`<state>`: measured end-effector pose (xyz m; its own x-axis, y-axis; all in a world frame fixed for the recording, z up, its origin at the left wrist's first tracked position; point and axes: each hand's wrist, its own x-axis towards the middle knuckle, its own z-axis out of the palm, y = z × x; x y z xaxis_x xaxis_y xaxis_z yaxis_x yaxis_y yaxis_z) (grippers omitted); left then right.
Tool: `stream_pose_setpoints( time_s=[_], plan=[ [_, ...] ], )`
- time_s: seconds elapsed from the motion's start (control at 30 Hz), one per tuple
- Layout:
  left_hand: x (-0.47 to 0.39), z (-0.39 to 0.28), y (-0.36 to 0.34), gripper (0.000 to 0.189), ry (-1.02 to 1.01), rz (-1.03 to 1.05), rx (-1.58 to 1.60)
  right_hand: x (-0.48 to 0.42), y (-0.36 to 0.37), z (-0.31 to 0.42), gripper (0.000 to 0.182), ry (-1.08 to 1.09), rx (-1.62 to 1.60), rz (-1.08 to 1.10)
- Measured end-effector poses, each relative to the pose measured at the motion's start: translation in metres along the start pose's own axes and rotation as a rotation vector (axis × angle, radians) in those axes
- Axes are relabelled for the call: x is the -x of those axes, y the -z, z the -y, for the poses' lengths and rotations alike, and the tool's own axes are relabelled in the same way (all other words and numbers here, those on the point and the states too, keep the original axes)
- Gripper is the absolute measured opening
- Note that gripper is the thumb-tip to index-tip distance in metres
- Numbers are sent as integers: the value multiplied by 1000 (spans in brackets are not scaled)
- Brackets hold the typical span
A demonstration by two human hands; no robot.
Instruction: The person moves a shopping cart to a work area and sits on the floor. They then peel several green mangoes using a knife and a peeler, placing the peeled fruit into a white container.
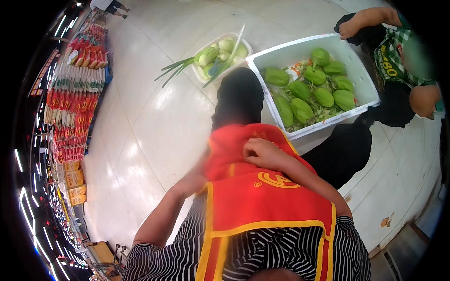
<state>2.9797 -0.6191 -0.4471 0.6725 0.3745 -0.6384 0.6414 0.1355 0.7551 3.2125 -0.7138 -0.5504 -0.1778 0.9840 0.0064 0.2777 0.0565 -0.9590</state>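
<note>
My right hand (pixel 260 152) rests on the red apron (pixel 267 203) over my lap, its fingers loosely curled with a gap at the thumb and nothing visible in them. Blurred at the apron's left edge is my left hand (pixel 197 181), its fingers partly hidden, so its grip cannot be told. Beyond my knees stands a white foam box (pixel 364 75) with several green vegetables, perhaps eggplants (pixel 323 97), on leafy scraps. To its left, a pale plastic basket (pixel 250 47) holds light green vegetables (pixel 208 56) with long green onions (pixel 233 52) lying across them.
A co-worker's hand (pixel 348 28) is on the box's far right corner; their other hand (pixel 423 102) is farther right. Packaged goods (pixel 74 105) are stacked along the left. Another person (pixel 112 6) is at the top left. A small brown scrap (pixel 385 222) lies on the tiled floor.
</note>
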Motion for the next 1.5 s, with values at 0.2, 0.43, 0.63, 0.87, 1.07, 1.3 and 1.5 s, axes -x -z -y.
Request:
stream_pose_setpoints(
  time_s=[0.2,0.43,0.63,0.87,1.07,1.3,1.5],
  plan=[
    [14,5,-2,89,-85,-137,168,-6,-11,4,12,-60,48,-27],
    [13,71,43,53,46,-44,218,-35,-20,29,30,58,490,-443],
    [11,75,44,52,145,-192,135,-48,-9,4,18,145,460,-367],
    [-45,44,20,86,113,-164,173,-30,-10,9,13,24,242,-169],
    [-10,81,79,70,-158,-324,-549,-14,-19,3,7,3,193,-66],
    [-8,78,15,69,37,-372,351,-10,-8,3,5,-69,45,-95],
    [16,76,10,68,157,-237,464,12,2,-3,7,-84,12,-141]
  ],
)
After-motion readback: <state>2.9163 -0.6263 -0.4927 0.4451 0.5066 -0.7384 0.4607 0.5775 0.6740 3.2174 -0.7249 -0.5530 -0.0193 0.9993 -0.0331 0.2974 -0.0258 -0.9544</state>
